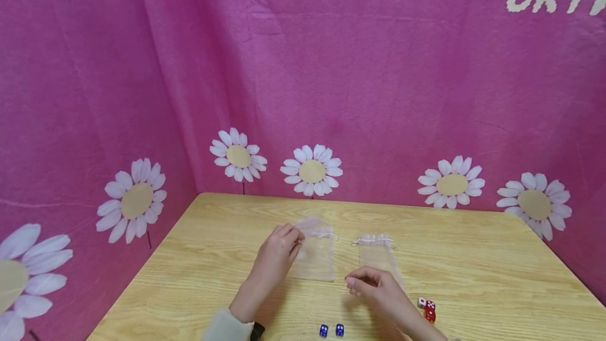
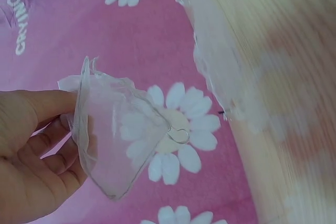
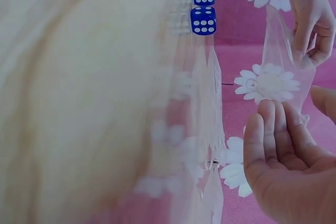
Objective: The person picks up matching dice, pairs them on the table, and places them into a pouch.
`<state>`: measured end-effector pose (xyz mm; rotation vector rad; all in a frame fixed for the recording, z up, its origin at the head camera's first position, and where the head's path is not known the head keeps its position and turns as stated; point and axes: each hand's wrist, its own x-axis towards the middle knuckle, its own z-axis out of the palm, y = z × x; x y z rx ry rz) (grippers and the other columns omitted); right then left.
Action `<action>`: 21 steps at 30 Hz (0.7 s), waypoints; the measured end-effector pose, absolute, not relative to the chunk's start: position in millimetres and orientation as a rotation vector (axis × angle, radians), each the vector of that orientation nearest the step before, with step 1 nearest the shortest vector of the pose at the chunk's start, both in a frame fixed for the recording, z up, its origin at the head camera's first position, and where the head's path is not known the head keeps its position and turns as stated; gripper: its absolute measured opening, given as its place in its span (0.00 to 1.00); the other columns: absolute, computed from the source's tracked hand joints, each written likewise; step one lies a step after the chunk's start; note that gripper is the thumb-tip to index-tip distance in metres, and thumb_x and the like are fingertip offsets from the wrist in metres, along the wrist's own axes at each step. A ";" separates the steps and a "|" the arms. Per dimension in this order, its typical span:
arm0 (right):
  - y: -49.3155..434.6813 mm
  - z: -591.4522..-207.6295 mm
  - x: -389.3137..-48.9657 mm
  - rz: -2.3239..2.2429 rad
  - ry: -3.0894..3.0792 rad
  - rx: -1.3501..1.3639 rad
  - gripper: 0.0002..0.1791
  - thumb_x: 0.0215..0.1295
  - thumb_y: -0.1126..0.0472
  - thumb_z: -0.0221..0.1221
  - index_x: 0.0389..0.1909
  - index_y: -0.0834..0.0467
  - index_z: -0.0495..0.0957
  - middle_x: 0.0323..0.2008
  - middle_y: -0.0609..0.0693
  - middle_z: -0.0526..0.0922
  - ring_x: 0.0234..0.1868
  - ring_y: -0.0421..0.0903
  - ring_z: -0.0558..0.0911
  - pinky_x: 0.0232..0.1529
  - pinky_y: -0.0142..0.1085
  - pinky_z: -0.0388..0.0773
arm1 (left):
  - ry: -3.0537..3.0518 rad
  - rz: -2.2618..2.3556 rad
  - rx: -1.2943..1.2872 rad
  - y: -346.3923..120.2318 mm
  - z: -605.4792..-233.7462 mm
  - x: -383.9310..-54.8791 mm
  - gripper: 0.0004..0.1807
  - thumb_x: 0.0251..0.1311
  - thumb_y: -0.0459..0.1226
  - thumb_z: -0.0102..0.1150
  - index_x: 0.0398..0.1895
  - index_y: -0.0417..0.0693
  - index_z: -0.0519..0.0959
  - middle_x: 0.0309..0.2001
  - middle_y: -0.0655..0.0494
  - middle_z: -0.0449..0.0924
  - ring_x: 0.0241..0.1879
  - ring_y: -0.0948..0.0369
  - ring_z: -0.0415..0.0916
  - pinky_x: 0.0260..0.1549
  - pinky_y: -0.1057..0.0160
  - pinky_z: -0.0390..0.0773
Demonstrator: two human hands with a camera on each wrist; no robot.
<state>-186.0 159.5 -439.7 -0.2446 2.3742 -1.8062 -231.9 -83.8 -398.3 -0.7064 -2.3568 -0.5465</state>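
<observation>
My left hand point(image 1: 279, 249) pinches the edge of a sheer white drawstring pouch point(image 1: 317, 257). The left wrist view shows this pouch point(image 2: 123, 135) raised off the table, with a thin cord loop at one corner. To its right lies a second sheer drawstring pouch point(image 1: 379, 254), flat on the table. My right hand point(image 1: 376, 291) hovers by that pouch's near end; its fingers are loosely bent and hold nothing, as the right wrist view of the hand point(image 3: 286, 156) confirms. Two blue dice point(image 1: 340, 330) sit side by side near the table's front.
Right of my right forearm is a small cluster of red dice point(image 1: 430, 314) and a white die point(image 1: 422, 302). The wooden table point(image 1: 478, 246) ends at a pink curtain point(image 1: 379, 93) printed with daisies, behind and at the sides. A black band point(image 1: 257, 331) circles my left wrist.
</observation>
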 end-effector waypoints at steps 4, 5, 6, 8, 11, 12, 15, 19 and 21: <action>158.6 -437.3 -187.9 -1.846 2.352 -0.225 0.22 0.68 0.55 0.59 0.49 0.72 0.77 0.36 0.52 0.84 0.36 0.36 0.81 0.42 0.32 0.80 | -2.337 -0.529 -0.759 -77.7 -398.5 -228.2 0.05 0.54 0.30 0.69 0.31 0.48 0.82 0.32 0.58 0.80 0.35 0.62 0.77 0.35 0.68 0.81; 158.1 -436.4 -188.4 -1.858 2.344 -0.217 0.23 0.68 0.55 0.59 0.50 0.72 0.76 0.37 0.52 0.84 0.36 0.37 0.81 0.43 0.32 0.80 | -2.332 -0.523 -0.771 -76.3 -398.6 -227.4 0.05 0.55 0.30 0.68 0.31 0.48 0.82 0.32 0.58 0.80 0.35 0.63 0.77 0.35 0.68 0.80; 157.3 -435.3 -188.8 -1.870 2.337 -0.205 0.23 0.68 0.54 0.59 0.50 0.73 0.76 0.37 0.52 0.85 0.36 0.37 0.81 0.43 0.32 0.80 | -2.329 -0.519 -0.781 -74.8 -398.7 -226.6 0.05 0.55 0.30 0.68 0.31 0.48 0.82 0.32 0.58 0.80 0.35 0.63 0.77 0.35 0.68 0.80; 155.3 -433.8 -189.6 -1.892 2.324 -0.193 0.24 0.69 0.54 0.58 0.50 0.73 0.76 0.37 0.52 0.85 0.37 0.37 0.82 0.44 0.32 0.81 | -2.328 -0.504 -0.797 -72.4 -399.1 -224.6 0.05 0.55 0.31 0.68 0.32 0.49 0.82 0.33 0.59 0.80 0.35 0.63 0.76 0.35 0.69 0.80; 151.5 -431.4 -191.1 -1.940 2.289 -0.156 0.25 0.70 0.54 0.57 0.52 0.74 0.75 0.39 0.52 0.85 0.39 0.39 0.83 0.46 0.33 0.82 | -2.329 -0.487 -0.813 -68.9 -399.5 -221.6 0.05 0.56 0.31 0.68 0.32 0.50 0.82 0.33 0.60 0.80 0.35 0.64 0.76 0.35 0.70 0.79; 150.2 -430.6 -191.8 -1.953 2.280 -0.141 0.25 0.70 0.53 0.57 0.52 0.74 0.75 0.39 0.52 0.85 0.39 0.39 0.83 0.47 0.34 0.82 | -2.330 -0.483 -0.819 -67.8 -399.8 -220.6 0.05 0.56 0.31 0.68 0.32 0.50 0.82 0.33 0.60 0.80 0.35 0.64 0.76 0.35 0.70 0.79; 146.2 -428.8 -194.5 -1.995 2.249 -0.084 0.26 0.70 0.51 0.57 0.52 0.73 0.75 0.39 0.51 0.85 0.40 0.41 0.84 0.48 0.34 0.82 | -2.317 -0.468 -0.843 -64.4 -400.5 -218.2 0.06 0.55 0.31 0.68 0.32 0.50 0.82 0.33 0.61 0.81 0.36 0.65 0.77 0.37 0.70 0.80; 142.5 -428.1 -198.3 -2.042 2.200 -0.080 0.27 0.71 0.51 0.56 0.51 0.73 0.75 0.37 0.49 0.84 0.40 0.41 0.83 0.48 0.32 0.82 | -2.275 -0.455 -0.881 -60.4 -401.2 -216.1 0.07 0.54 0.30 0.69 0.32 0.50 0.83 0.33 0.61 0.81 0.39 0.65 0.78 0.42 0.69 0.80; 141.2 -428.5 -200.1 -2.067 2.163 -0.109 0.26 0.72 0.52 0.54 0.52 0.74 0.74 0.37 0.48 0.84 0.39 0.39 0.83 0.48 0.31 0.81 | -2.246 -0.450 -0.901 -58.6 -401.0 -215.0 0.07 0.53 0.30 0.69 0.32 0.50 0.83 0.33 0.61 0.81 0.40 0.65 0.78 0.43 0.69 0.80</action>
